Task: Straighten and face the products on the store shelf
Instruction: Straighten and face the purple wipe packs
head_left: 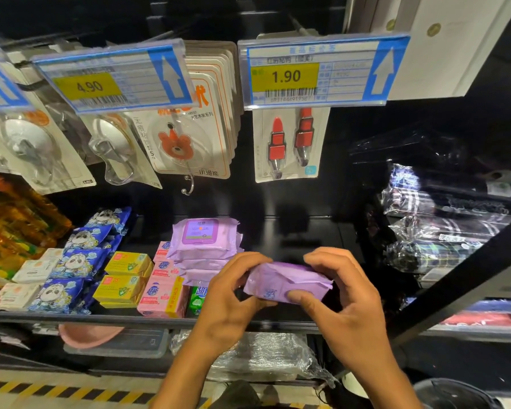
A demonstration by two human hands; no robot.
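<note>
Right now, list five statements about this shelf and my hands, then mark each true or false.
1. The left hand and right hand both hold one purple pack. True.
2. The stack of purple packs sits on the shelf, left of the held one. True.
3. The price tag above the red lipstick-shaped hooks reads 4.90. False: it reads 1.90.
4. The pink boxes stand right of the purple stack. False: they stand left of it.
5. The blue panda packs lie left of the yellow boxes. True.
</note>
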